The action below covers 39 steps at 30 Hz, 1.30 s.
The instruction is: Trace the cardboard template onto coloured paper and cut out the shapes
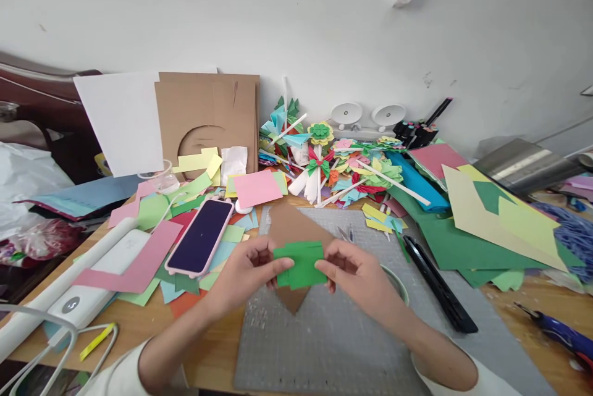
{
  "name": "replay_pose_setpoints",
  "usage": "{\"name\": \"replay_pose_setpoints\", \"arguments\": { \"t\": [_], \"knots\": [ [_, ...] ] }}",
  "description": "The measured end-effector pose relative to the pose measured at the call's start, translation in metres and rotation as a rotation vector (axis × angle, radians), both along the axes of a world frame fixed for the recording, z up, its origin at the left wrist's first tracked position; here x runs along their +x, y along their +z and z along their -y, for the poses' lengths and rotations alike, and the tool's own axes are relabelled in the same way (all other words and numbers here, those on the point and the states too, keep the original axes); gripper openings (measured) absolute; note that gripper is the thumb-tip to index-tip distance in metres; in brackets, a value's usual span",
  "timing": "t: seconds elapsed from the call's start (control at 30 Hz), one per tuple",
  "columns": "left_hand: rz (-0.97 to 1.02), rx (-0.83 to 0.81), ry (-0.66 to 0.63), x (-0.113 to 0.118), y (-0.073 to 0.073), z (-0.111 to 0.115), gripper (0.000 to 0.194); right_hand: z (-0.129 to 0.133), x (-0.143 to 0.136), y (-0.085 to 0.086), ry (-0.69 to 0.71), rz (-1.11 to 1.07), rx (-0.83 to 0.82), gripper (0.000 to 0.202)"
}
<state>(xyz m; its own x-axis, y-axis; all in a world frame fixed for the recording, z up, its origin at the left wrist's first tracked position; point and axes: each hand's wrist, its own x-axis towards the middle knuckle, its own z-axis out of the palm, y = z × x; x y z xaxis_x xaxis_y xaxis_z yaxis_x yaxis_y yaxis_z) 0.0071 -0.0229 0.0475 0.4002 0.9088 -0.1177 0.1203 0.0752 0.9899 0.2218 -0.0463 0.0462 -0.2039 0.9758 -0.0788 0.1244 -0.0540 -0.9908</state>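
Note:
Several pieces of green paper (301, 265) overlap in a small stack, held up in front of me between both hands. My left hand (259, 265) pinches the stack's left edge, thumb on the near face. On the right edge, my right hand (348, 265) pinches it the same way. Behind and below the stack, a brown sheet of paper (290, 223) lies askew on the grey cutting mat (296, 353). A round pale green rim (398, 285) shows partly behind my right wrist. Scissor tips (343, 234) poke out on the mat beyond my right hand.
A phone (201, 238) lies left among scattered coloured paper, near a white power strip (92, 278). A black stapler-like tool (440, 285) rests on the right of the mat. Paper flowers (319, 149) and brown cardboard (208, 105) stand against the wall. A blue-handled tool (560, 331) lies far right.

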Motion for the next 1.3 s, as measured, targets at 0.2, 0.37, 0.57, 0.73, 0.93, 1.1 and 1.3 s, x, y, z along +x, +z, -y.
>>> {"name": "replay_pose_setpoints", "arguments": {
  "t": [0.2, 0.37, 0.57, 0.73, 0.93, 1.1, 1.3],
  "knots": [
    [-0.02, 0.09, -0.042, -0.007, -0.01, -0.021, 0.032, -0.014, -0.005, -0.02, -0.084, -0.013, 0.024, 0.034],
    [-0.176, 0.242, -0.139, -0.009, -0.023, -0.03, 0.037, -0.019, -0.008, -0.044, -0.03, -0.002, 0.033, 0.026],
    [-0.294, 0.398, -0.256, -0.01, -0.038, -0.029, 0.025, -0.018, -0.004, -0.064, -0.019, 0.313, 0.345, 0.018],
    [-0.3, 0.512, -0.249, -0.013, -0.044, -0.027, 0.024, -0.017, -0.005, -0.065, -0.01, 0.436, 0.481, 0.022],
    [-0.274, 0.569, -0.15, -0.013, -0.047, -0.026, 0.035, -0.015, -0.009, -0.065, -0.046, 0.381, 0.417, 0.03],
    [-0.251, 0.595, -0.205, -0.016, -0.05, -0.028, 0.033, -0.014, -0.008, -0.065, -0.039, 0.384, 0.413, 0.028],
    [-0.233, 0.426, -0.134, -0.016, -0.05, -0.032, 0.023, -0.016, -0.002, -0.062, -0.122, 0.348, 0.407, 0.019]
  ]
}}
